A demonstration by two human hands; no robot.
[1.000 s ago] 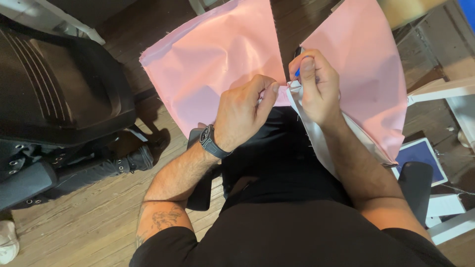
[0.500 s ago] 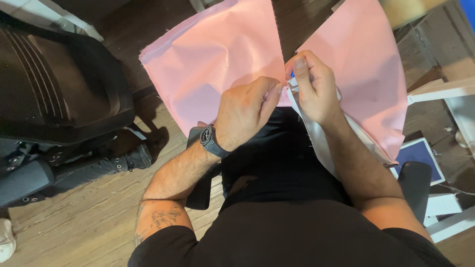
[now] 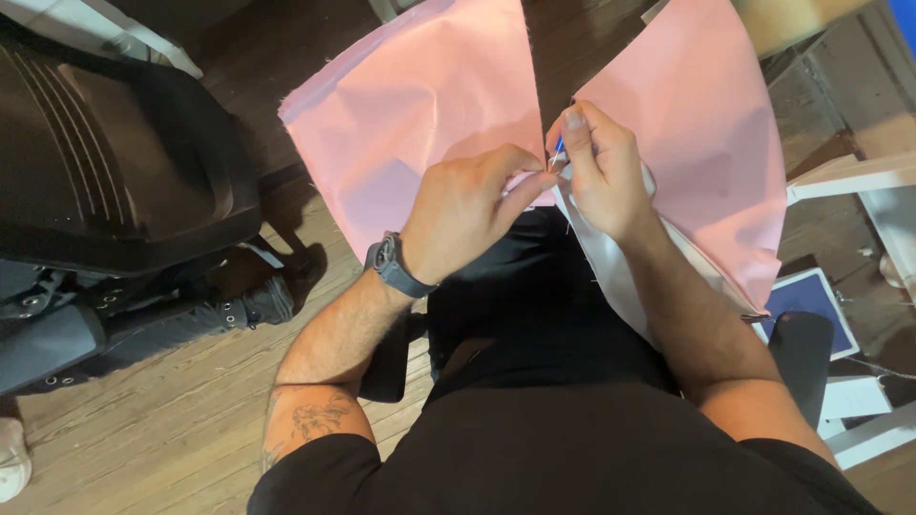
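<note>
Pink fabric (image 3: pixel 420 105) lies draped over my lap, split in a V with a second panel (image 3: pixel 706 124) to the right; a white lining strip (image 3: pixel 611 257) shows under my right wrist. My left hand (image 3: pixel 468 205) pinches the fabric edge at the bottom of the V. My right hand (image 3: pixel 596 167) meets it fingertip to fingertip, gripping a small blue-tipped tool (image 3: pixel 558 151) against the fabric edge. A dark watch (image 3: pixel 393 262) sits on my left wrist.
A black office chair (image 3: pixel 114 172) stands at the left, its base (image 3: pixel 143 315) on the wooden floor (image 3: pixel 172 429). A blue-and-white card (image 3: pixel 811 305) lies at the right beside white furniture edges (image 3: pixel 849 176). My chair's black armrest (image 3: pixel 801 353) sits at the right.
My hands have drawn a little closer together at the fabric edge. My right fingers have shifted their grip on the small blue tool.
</note>
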